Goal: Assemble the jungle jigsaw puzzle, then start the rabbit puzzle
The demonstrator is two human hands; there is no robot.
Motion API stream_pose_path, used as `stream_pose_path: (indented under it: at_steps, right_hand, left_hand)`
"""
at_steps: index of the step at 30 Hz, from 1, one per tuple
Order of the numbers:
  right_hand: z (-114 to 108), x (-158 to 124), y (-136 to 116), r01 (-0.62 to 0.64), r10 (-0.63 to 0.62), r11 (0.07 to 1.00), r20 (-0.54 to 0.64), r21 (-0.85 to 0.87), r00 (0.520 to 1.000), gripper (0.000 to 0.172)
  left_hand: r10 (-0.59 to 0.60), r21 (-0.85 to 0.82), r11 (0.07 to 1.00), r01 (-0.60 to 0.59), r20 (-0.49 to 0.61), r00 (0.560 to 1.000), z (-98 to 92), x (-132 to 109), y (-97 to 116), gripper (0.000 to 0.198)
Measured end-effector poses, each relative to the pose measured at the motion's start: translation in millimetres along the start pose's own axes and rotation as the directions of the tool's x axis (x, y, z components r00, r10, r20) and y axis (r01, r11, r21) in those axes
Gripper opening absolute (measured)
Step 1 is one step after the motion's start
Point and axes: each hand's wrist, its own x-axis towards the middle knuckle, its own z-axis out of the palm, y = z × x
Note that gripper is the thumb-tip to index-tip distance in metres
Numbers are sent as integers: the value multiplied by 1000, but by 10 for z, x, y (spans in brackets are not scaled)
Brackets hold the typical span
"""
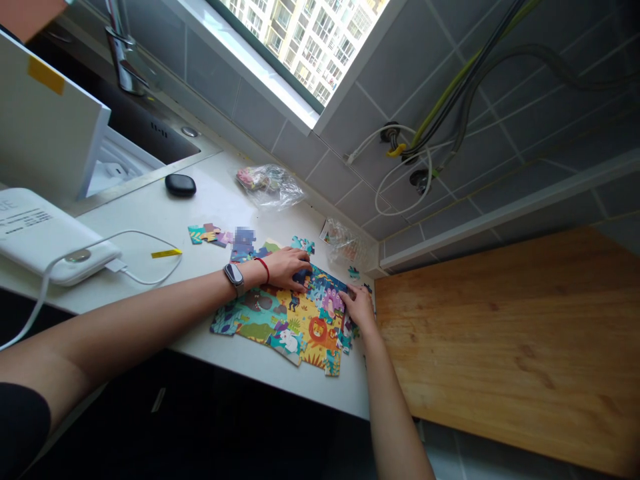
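On the white counter (150,213) beside the sink, your head camera looks down at a partly joined jigsaw puzzle (270,327) of cartoon jungle animals, with a lion's face (317,330) near its right end. Its long axis runs parallel to the counter's front edge, sloping down to the right across the view, and it sits close to that edge.

Your left hand (283,268), with a black-strapped watch (233,277) and a red band (263,269) on the wrist, lies open on the puzzle's upper edge, fingers bent down on a dark blue area. Your right hand (357,308) rests at the puzzle's right end, its fingertips (350,291) on the upper edge. You can't tell from this view whether either hand pinches a piece.

Loose pieces (210,233) lie just above the puzzle, one with a blurred patch, and a small piece (353,272) sits near your right hand. Two clear plastic bags (270,187) (345,243) holding more pieces lie against the tiled wall (300,150).

Farther left are a black oval object (180,185) and a white power bank (50,233) with a cable; its printed lettering is too small to read. A wooden board (500,347) lies to the right.
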Motion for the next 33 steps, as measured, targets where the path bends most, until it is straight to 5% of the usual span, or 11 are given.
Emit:
stream_pose_path:
  at_steps: [23,29,33]
  right_hand:
    - [20,-5,58,5,-4,1000,-26,16,1000,46]
    - [3,-137,-9,22,-16,998,-123,51,992,46]
    - [-74,-463,38,22,1,996,-273,82,962,46]
  left_hand:
    - [39,-55,998,-39,15,999,-59,19,-102,58]
    - [33,-57,998,-31,33,999,-76,20,-103,59]
    - [30,-37,999,-28,51,998,-106,1,-61,58]
